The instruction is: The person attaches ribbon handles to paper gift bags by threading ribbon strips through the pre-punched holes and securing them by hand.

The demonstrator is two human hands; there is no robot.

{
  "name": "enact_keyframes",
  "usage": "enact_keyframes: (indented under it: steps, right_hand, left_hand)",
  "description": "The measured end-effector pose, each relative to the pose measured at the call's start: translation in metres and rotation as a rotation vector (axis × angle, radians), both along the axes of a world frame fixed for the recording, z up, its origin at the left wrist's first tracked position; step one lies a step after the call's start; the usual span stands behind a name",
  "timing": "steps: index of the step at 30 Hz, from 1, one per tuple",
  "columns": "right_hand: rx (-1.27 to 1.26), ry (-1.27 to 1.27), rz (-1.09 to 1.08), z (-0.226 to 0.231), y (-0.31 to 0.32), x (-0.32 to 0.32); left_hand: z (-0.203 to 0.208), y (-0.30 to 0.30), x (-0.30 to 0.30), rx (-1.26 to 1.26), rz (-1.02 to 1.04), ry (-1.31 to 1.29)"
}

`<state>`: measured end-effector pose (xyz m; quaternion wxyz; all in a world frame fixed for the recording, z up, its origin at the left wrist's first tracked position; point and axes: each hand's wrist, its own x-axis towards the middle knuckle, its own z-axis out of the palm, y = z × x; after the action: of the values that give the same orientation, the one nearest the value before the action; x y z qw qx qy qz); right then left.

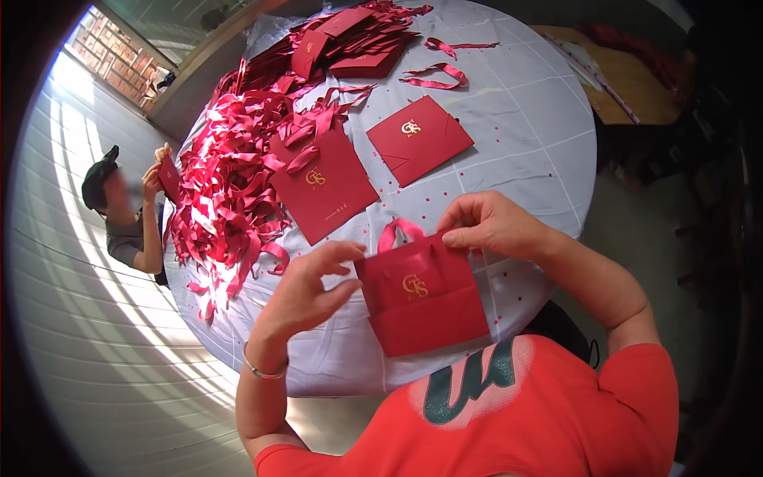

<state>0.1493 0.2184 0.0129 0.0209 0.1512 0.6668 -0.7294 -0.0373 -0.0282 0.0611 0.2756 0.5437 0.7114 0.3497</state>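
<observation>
Red paper bag: keeping the ribbon handle tidy at the mouth

Red paper bag (421,296) sits folded flat at the near edge of the round tabletop (524,119), held up between both hands just in front of the person's chest. The left hand (306,292) pinches the bag's upper left corner, thumb and fingers (343,253) closed on the paper. The right hand (489,225) closes over the top right edge, fingertips pressing it down beside the pink ribbon loop (400,231) that rises out of the mouth.

To do this well, I judge that both hands should keep the top edge level and taut, so the ribbon stays centred and untwisted. A light pinch is enough; squeezing harder would likely crease the glossy paper or bend the gold emblem panel. The loop looks free to slip, so the right fingertips should stay close to where it enters the bag.

Farther off lie two finished flat bags (324,184), side by side, with a heap of loose red ribbons (230,183) to the left. Another person (127,215) sits at the far left holding a bag of their own
</observation>
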Motion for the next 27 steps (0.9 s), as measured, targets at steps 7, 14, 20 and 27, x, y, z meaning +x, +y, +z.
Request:
enact_keyframes:
  steps: [7,14,20,27]
  right_hand:
    - [-0.161,0.274,-0.506,-0.011,-0.021,0.041]
    - [0.411,0.107,-0.218,0.001,-0.023,0.075]
    - [0.778,0.184,-0.361,-0.014,0.007,0.076]
    - [1.16,0.283,-0.346,-0.027,-0.005,0.071]
  left_hand:
    - [0.053,0.009,0.025,0.226,0.126,0.479]
    - [0.026,0.019,0.045,0.017,-0.024,0.575]
    - [0.002,0.042,0.04,-0.116,-0.071,0.598]
    - [-0.042,0.069,0.029,0.091,-0.117,0.791]
